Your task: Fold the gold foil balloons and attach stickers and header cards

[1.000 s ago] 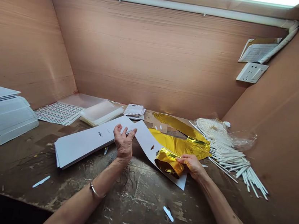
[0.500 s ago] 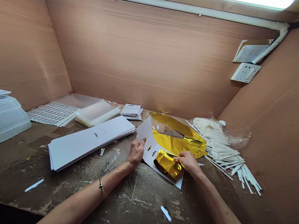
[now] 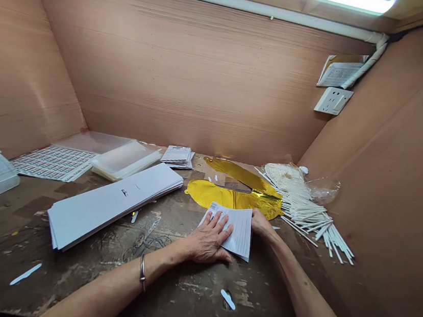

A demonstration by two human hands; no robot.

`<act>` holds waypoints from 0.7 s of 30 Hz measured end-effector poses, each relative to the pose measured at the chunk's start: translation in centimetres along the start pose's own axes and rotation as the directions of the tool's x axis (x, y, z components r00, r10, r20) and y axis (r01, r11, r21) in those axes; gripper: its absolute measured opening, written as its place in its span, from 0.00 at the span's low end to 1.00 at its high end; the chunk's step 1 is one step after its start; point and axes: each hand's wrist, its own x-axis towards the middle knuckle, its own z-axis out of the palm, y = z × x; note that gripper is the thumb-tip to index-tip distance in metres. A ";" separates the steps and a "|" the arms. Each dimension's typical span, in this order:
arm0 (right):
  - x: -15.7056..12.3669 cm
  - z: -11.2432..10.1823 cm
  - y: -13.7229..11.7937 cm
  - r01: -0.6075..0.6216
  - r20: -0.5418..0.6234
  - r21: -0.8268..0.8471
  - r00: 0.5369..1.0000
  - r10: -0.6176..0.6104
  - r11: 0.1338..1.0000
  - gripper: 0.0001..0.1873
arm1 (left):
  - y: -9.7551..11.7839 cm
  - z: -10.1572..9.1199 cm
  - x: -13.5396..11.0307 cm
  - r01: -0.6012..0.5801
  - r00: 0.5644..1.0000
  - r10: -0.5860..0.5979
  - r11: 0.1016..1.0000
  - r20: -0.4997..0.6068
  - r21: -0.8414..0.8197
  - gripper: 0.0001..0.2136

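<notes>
A white printed card (image 3: pixel 239 231), folded over, lies on the worn brown table in front of me. My left hand (image 3: pixel 207 238) rests flat on top of it, fingers spread and pressing down. My right hand (image 3: pixel 263 224) is at the card's upper right edge, closed on it, with its fingertips hidden behind the card. The rolled gold foil is out of sight. Just beyond, flat gold foil pieces (image 3: pixel 226 196) lie on the table, partly covered by the card's top edge.
To the left lies a stack of long white cards (image 3: pixel 113 205). Behind it are clear plastic sleeves (image 3: pixel 126 158), a printed label sheet (image 3: pixel 54 162) and small printed papers (image 3: pixel 176 157). White sticks (image 3: pixel 316 217) are heaped at the right. Cut paper scraps (image 3: pixel 228 299) lie near the front.
The card has been folded over, and the rolled gold foil no longer shows. My left hand moved right and now lies flat on the card. The view shifted slightly right.
</notes>
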 end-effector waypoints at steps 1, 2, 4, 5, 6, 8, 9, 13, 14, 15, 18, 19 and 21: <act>-0.2 -0.3 -0.2 0.018 -0.009 -0.043 1.000 -0.018 0.999 0.09 | -0.1 0.1 0.0 0.004 1.000 -0.004 1.000 0.006 -0.002 0.38; -0.4 -0.6 -0.5 0.035 -0.043 -0.104 0.998 -0.040 0.994 0.08 | -0.1 0.1 0.0 0.007 1.000 -0.006 1.000 0.012 -0.004 0.39; -1.1 -1.3 -1.3 0.043 -0.188 -0.232 0.978 -0.089 0.972 0.07 | -0.1 0.1 0.0 0.007 1.000 -0.007 1.000 0.027 -0.007 0.40; -1.5 -1.6 -1.8 0.051 -0.299 -0.287 0.944 -0.140 0.957 0.07 | -0.1 0.2 0.0 0.007 0.999 -0.007 1.000 0.031 -0.008 0.40; -1.9 -1.7 -2.3 0.080 -0.392 -0.338 0.894 -0.218 0.938 0.08 | -0.1 0.2 0.0 0.005 0.999 -0.005 1.000 0.033 -0.008 0.40; -2.6 -1.3 -2.9 0.206 -0.421 -0.434 0.814 -0.400 0.877 0.09 | 0.0 0.3 0.0 0.003 1.000 -0.003 1.000 0.026 -0.007 0.40; -2.8 -0.8 -2.9 0.283 -0.351 -0.476 0.807 -0.475 0.833 0.09 | 0.1 0.3 0.0 0.003 1.000 -0.003 1.000 0.021 -0.007 0.40; -3.0 2.3 -1.3 0.369 -0.026 -0.568 0.885 -0.465 0.735 0.07 | -0.1 0.2 0.3 -0.008 1.000 0.008 0.998 -0.009 -0.065 0.39; -2.9 2.9 -0.8 0.340 -0.025 -0.603 0.896 -0.444 0.721 0.07 | -0.3 0.1 0.4 0.007 0.998 -0.014 0.993 -0.059 -0.117 0.36; -2.8 3.4 -0.3 0.313 -0.040 -0.631 0.900 -0.433 0.709 0.06 | -0.6 -0.1 0.6 0.049 0.986 -0.079 0.979 -0.146 -0.199 0.33; -2.4 3.6 0.4 0.296 -0.037 -0.637 0.911 -0.412 0.712 0.05 | -1.5 -0.8 0.9 0.201 0.722 -0.572 0.711 -0.389 -0.674 0.22; -2.4 3.4 0.4 0.301 -0.031 -0.616 0.914 -0.404 0.728 0.05 | -1.5 -1.1 0.9 0.172 0.571 -0.744 0.522 -0.347 -0.835 0.20; -2.3 3.0 0.3 0.308 -0.034 -0.559 0.919 -0.392 0.770 0.04 | -1.0 -1.3 0.8 -0.013 0.394 -0.910 0.137 -0.131 -0.991 0.19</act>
